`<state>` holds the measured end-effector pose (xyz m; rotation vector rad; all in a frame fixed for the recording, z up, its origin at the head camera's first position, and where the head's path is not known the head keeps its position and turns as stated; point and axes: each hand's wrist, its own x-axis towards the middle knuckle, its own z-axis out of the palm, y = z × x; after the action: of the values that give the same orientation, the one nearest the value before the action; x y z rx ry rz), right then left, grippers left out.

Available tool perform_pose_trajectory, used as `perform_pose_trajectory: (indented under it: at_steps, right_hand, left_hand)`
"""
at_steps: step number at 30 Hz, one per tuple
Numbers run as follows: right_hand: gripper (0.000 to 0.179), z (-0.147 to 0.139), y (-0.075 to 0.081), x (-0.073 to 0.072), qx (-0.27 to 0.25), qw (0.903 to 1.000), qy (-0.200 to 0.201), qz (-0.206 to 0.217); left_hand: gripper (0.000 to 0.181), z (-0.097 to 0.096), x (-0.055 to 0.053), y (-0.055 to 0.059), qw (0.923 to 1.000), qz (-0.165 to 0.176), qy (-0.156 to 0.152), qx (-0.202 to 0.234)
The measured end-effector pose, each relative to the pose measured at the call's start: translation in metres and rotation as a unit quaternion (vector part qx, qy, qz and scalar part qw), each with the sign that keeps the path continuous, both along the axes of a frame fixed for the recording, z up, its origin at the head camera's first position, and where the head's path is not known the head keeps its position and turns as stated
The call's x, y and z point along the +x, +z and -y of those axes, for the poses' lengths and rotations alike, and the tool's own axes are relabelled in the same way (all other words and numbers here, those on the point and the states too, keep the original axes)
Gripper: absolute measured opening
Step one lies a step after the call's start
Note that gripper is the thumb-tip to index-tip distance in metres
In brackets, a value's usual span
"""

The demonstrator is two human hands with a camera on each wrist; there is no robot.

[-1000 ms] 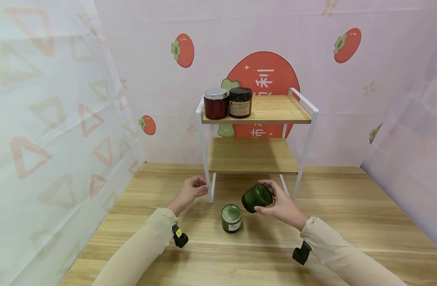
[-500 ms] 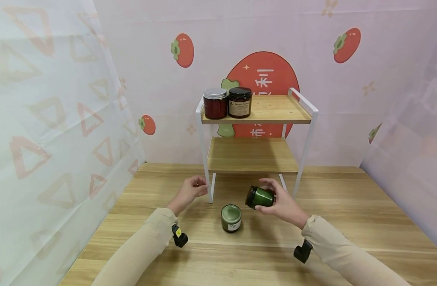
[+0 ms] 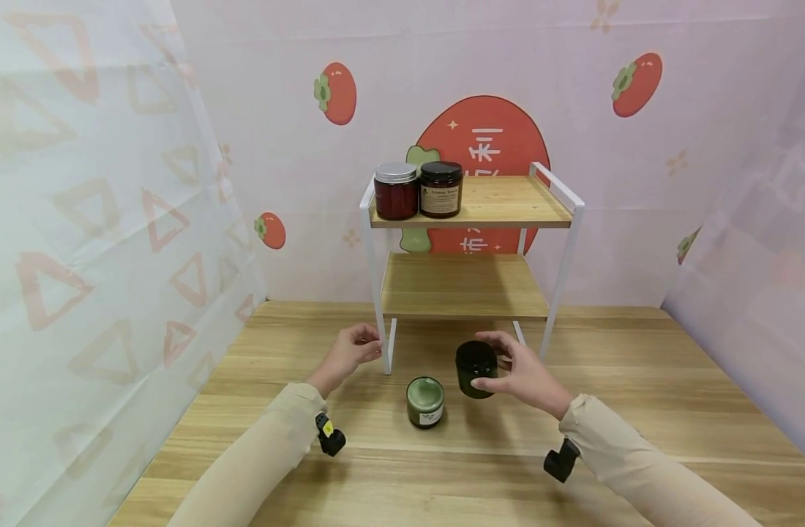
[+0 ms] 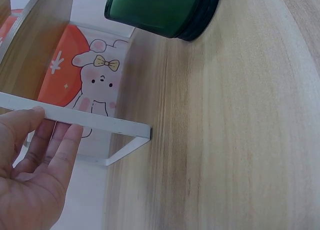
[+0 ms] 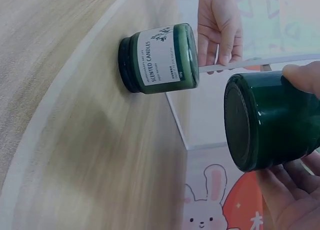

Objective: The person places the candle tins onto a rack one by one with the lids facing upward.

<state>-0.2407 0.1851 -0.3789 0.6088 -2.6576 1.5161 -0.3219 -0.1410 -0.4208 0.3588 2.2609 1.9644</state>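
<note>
My right hand (image 3: 522, 375) holds a dark green candle jar (image 3: 475, 377) between thumb and fingers, its black lid upward. In the right wrist view this jar's round glass base (image 5: 239, 122) shows, apart from the tabletop. To its left a second green candle jar (image 3: 425, 402) stands upside down on its black lid; its white label (image 5: 159, 55) reads "SCENTED CANDLES". Thumb and fingertips of my left hand (image 3: 351, 355) pinch the white front-left leg (image 4: 95, 121) of a small shelf rack (image 3: 471, 225).
On the rack's wooden top shelf, at the left, stand a dark red jar (image 3: 396, 194) with a silver lid and a brown labelled jar (image 3: 440, 192) with a black lid. Below is a lower wooden shelf (image 3: 465, 285). Patterned cloth (image 3: 290, 132) walls in the wooden table (image 3: 639, 410).
The jar in my right hand has turned over from a tilt, so its black lid now faces up. My left hand stays at the rack leg, and the other jar has not moved.
</note>
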Motion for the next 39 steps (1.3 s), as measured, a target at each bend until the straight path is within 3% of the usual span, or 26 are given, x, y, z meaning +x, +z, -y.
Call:
perform_pose_trajectory:
  at_steps: [8, 17, 23, 32, 39]
  right_hand:
    - [0.063, -0.002, 0.012, 0.000, -0.032, 0.9993, 0.006, 0.018]
    - [0.063, -0.006, 0.038, -0.002, -0.063, 0.9980, 0.004, 0.004]
    - [0.062, -0.008, 0.072, 0.000, -0.075, 0.9969, 0.007, -0.020]
    - [0.063, -0.008, 0.138, 0.004, -0.038, 0.9982, -0.027, -0.038]
    - [0.059, -0.003, 0.185, 0.001, -0.032, 0.9928, -0.063, -0.096]
  left_hand:
    - [0.015, -0.001, 0.003, 0.004, 1.0000, -0.002, 0.001, 0.000]
    - [0.015, -0.001, 0.002, 0.002, 1.0000, 0.002, 0.004, -0.001]
    - [0.014, -0.001, 0.001, 0.002, 1.0000, -0.002, -0.001, -0.002]
    - [0.013, 0.000, 0.001, 0.002, 1.0000, -0.004, 0.003, 0.001]
    - [0.015, -0.001, 0.002, 0.002, 1.0000, -0.003, 0.000, -0.001]
